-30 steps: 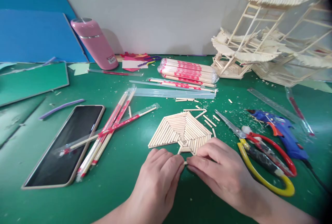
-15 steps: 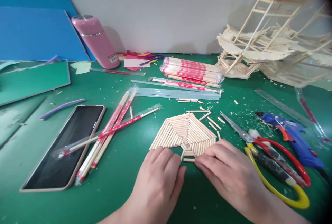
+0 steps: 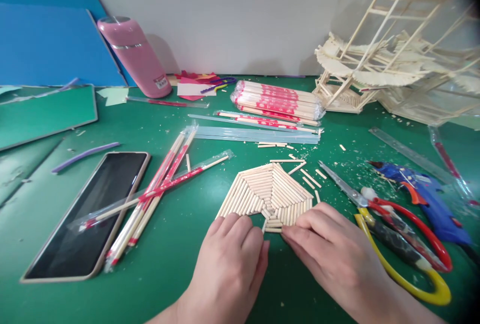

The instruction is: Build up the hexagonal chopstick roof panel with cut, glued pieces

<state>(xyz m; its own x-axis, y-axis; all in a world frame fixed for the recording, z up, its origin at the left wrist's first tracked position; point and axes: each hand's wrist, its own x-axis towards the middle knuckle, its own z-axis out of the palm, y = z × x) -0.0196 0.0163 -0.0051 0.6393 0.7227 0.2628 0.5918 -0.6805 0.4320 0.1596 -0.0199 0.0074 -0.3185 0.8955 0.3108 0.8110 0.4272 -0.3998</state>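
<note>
I see stick panel (image 3: 267, 192) flat on green worktop (image 3: 180, 244), just far of both hands. Left hand (image 3: 230, 259) curled, grip holds nothing, fingertips touch panel's near left edge. Right hand (image 3: 330, 249) fingertips press short stick (image 3: 273, 230) against panel's near edge. Scissors (image 3: 397, 231) right of hand.

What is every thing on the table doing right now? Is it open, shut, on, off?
Phone: flat, screen dark.
Pink bottle: leaning, lid on.
Scissors: lying flat, handles apart.
Glue gun: lying on its side.
Stick panel: flat, unfinished.
Left hand: at the panel's near edge.
Right hand: fingertips on panel.
</note>
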